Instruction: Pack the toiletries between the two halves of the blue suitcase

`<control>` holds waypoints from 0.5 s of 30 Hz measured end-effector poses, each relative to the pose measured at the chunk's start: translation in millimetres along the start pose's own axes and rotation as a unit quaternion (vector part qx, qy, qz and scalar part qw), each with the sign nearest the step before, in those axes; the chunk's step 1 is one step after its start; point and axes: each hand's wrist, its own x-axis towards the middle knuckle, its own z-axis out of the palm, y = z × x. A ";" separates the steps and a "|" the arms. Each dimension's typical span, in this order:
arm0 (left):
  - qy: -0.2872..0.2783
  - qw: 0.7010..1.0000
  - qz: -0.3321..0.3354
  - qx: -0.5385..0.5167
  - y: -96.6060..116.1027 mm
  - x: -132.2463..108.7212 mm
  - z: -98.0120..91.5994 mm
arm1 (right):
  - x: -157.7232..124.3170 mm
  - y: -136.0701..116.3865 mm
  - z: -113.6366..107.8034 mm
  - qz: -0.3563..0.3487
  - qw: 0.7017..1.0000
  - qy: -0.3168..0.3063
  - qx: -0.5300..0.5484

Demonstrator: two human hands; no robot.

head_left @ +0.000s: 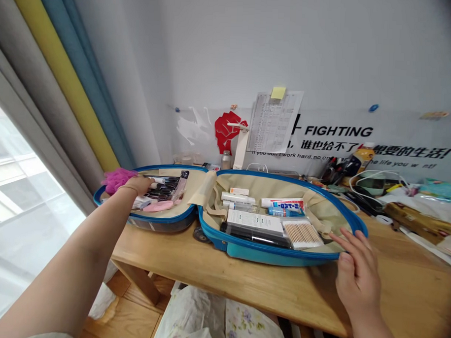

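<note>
A blue-rimmed suitcase (277,262) lies open on a wooden desk. My left hand (139,184) reaches into its left half, beside a pink bath puff (118,179) and several dark brushes or pencils (169,187). Its fingers are mostly hidden, so I cannot tell whether they grip anything. My right hand (358,267) is at the right rim, fingers stretched and apart, holding nothing. In the right half are a toothpaste box (283,203), a blue tube (285,212), a white box (255,222), a pack of cotton swabs (302,234) and white tubes (238,198).
Behind the suitcase stand a white desk lamp (241,149) and a small bottle (226,160). Pens (332,170), a yellow-labelled bottle (362,156), cables and bags crowd the desk's right side. Curtains (62,74) hang at the left. The desk's front edge (207,281) runs just before my lap.
</note>
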 end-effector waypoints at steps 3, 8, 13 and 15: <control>0.043 0.999 -0.019 -0.010 13.4 -5.0 -20.1 | -0.4 -0.5 0.3 0.003 1.000 0.001 0.002; 0.123 0.988 0.074 -0.065 75.4 -5.3 -75.1 | -0.8 -0.8 0.2 0.021 1.000 0.000 -0.004; 0.112 0.958 0.234 -0.122 180.8 0.3 -103.1 | -0.7 -1.7 0.0 0.032 0.999 -0.006 -0.004; 0.066 0.951 0.271 -0.133 219.9 3.7 -99.2 | -1.1 -1.9 0.3 0.037 0.999 -0.007 0.000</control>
